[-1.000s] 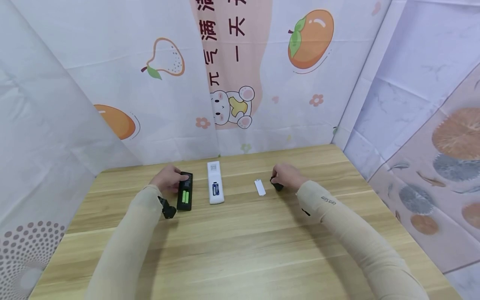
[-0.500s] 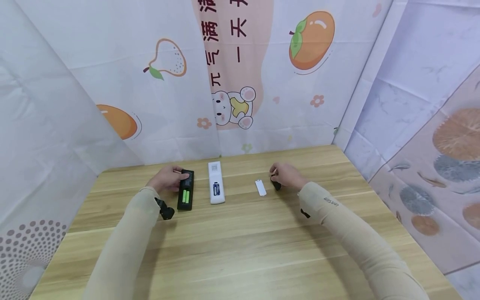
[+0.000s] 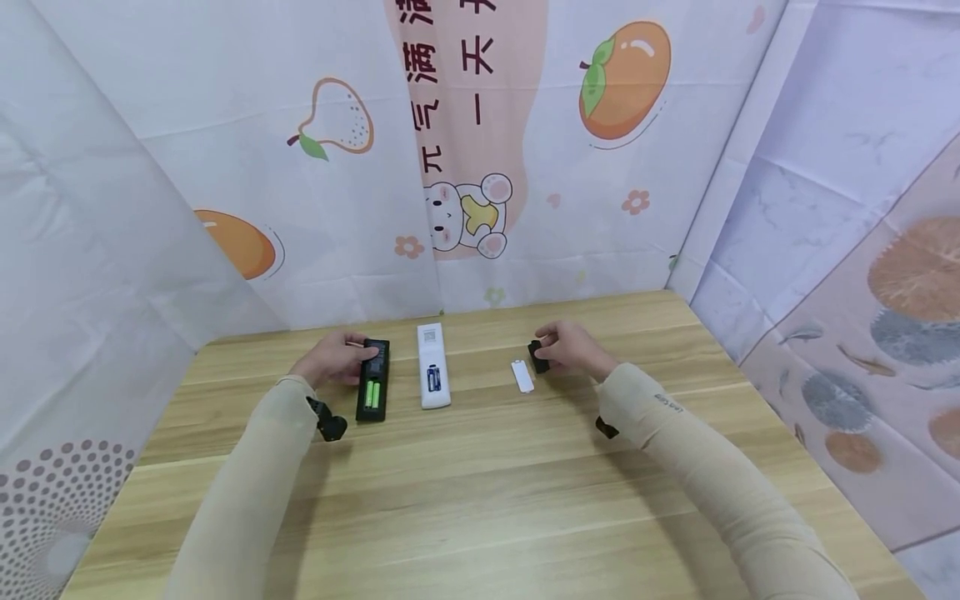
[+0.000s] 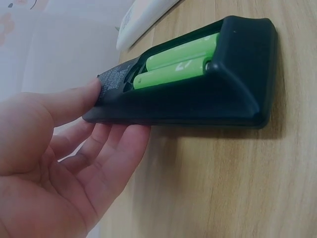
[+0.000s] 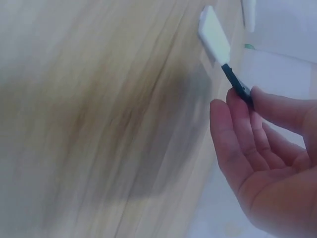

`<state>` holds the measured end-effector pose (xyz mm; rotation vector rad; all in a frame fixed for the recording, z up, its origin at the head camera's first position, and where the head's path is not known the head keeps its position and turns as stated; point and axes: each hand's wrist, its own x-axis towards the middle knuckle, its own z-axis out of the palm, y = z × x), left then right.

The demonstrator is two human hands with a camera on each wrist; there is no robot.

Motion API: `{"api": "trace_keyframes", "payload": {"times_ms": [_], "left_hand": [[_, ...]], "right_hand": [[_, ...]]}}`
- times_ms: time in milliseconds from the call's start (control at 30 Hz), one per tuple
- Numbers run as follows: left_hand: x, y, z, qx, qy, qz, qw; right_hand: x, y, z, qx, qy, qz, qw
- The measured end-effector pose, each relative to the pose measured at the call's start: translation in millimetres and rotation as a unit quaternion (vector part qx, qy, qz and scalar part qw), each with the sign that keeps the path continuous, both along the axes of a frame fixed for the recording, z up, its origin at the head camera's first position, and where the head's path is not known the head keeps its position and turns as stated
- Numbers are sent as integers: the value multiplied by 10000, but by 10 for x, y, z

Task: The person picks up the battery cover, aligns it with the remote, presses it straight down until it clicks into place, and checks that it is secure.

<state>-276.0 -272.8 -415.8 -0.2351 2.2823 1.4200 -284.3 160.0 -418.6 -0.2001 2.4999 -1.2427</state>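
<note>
My left hand (image 3: 339,357) grips the far end of a black remote control (image 3: 372,379), thumb on its labelled back and fingers under its side. The remote lies back up with its compartment uncovered; two green batteries (image 4: 176,62) sit side by side in it. At the right, my right hand (image 3: 573,346) pinches a small black battery cover (image 3: 537,357) between thumb and fingertips, held up off the table in the right wrist view. Just left of that cover lies a white battery cover (image 3: 522,376) on the table.
Between the hands a white remote control (image 3: 432,367) lies back up, two blue batteries (image 3: 434,378) showing in its compartment. All this is on a wooden table (image 3: 450,500). A printed curtain (image 3: 360,250) hangs along the table's back edge.
My right hand has lifted the black battery cover and brought it slightly left, turning its flat face into view. The left hand and black remote have hardly moved.
</note>
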Motion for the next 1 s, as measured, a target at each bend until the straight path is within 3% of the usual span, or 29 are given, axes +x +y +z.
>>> {"api": "trace_keyframes", "payload": {"times_ms": [300, 533, 1000], "left_hand": [[1, -7, -4, 189, 143, -194, 9995], [-9, -21, -5, 252, 153, -173, 9994], [-9, -26, -5, 290, 156, -151, 9993]], "right_hand": [[8, -63, 32, -417, -73, -42, 9991], [42, -167, 94, -542, -106, -79, 9984], [58, -391, 38, -1434, -164, -458, 9885]]}}
